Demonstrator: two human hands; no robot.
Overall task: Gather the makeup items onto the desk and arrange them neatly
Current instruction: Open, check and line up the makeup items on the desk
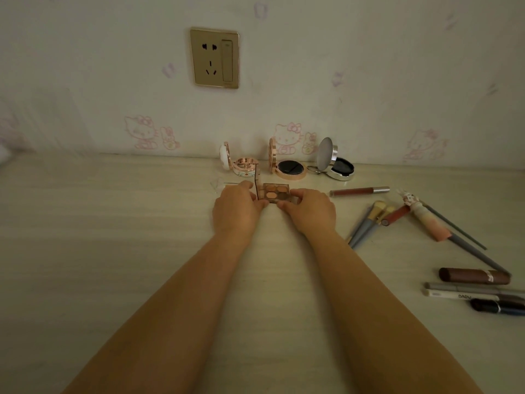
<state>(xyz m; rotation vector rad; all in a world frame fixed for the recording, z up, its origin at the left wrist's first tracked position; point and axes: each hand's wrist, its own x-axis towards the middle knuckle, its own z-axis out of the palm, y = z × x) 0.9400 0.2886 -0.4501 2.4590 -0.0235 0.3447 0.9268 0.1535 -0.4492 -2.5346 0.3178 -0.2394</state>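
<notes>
1. Both hands meet at the middle of the pale wood-grain tabletop [142, 251], pinching a small eyeshadow palette [275, 192] between them.
2. The left hand [237, 207] grips the palette's left end, fingers curled around the hinge side where the clear lid [257, 180] stands upright.
3. The right hand [311, 207] pinches the palette's right front corner with fingertips closed on its edge.
4. The palette lies open, showing pans in orange and brown shades; no writing on it can be read.
5. Behind it, along the wall, three round compacts stand open: a rose-gold one with a white lid [240, 162], a rose-gold one with a black puff [288, 166], and a silver one [336, 163].
6. To the right lies a brownish lip gloss tube [359, 191], then makeup brushes [366, 223], and a pink stick with a rabbit figure on top [423, 216].
7. At the far right edge lie a brown lipstick tube [474, 275], a dark blue tube [497, 307], and a white pen [460, 294] with dark lettering too blurred to make out.
8. The wall carries a gold socket plate [215, 58] and Hello Kitty wallpaper prints [142, 132].
</notes>
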